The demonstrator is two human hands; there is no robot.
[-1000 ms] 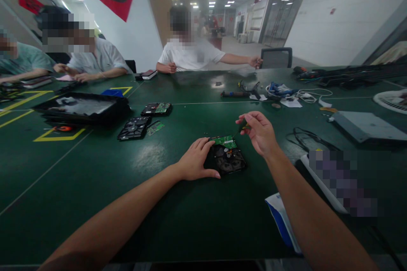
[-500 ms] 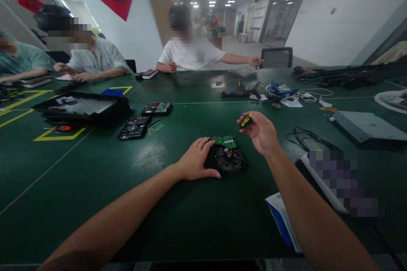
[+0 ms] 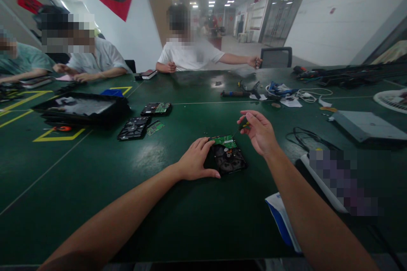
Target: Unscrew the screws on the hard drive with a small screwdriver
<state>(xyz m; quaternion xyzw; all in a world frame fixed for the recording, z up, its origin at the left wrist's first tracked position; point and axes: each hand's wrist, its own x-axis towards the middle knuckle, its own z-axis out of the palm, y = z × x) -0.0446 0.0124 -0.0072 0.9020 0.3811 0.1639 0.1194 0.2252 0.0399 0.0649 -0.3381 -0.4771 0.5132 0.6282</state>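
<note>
A black hard drive [image 3: 229, 159] lies underside up on the green table [image 3: 165, 203], with a green circuit board [image 3: 224, 140] on its far end. My left hand [image 3: 196, 160] rests flat against the drive's left side and steadies it. My right hand [image 3: 260, 132] hovers just right of the drive, fingers pinched on a small yellow-and-black screwdriver [image 3: 244, 125] whose tip points down at the circuit board's right corner.
Two more hard drives [image 3: 134, 128] [image 3: 157, 109] and a loose circuit board [image 3: 155, 127] lie to the left beside a black tray [image 3: 81, 108]. Cables [image 3: 305, 135], tools [image 3: 241, 92] and a grey box [image 3: 365, 125] sit to the right. A blue-white packet [image 3: 281, 220] lies near my right forearm. Three people sit across the table.
My right hand has rolled the screwdriver handle between its fingers, so the yellow part showed and then turned mostly out of sight. My left hand and the drive have stayed still.
</note>
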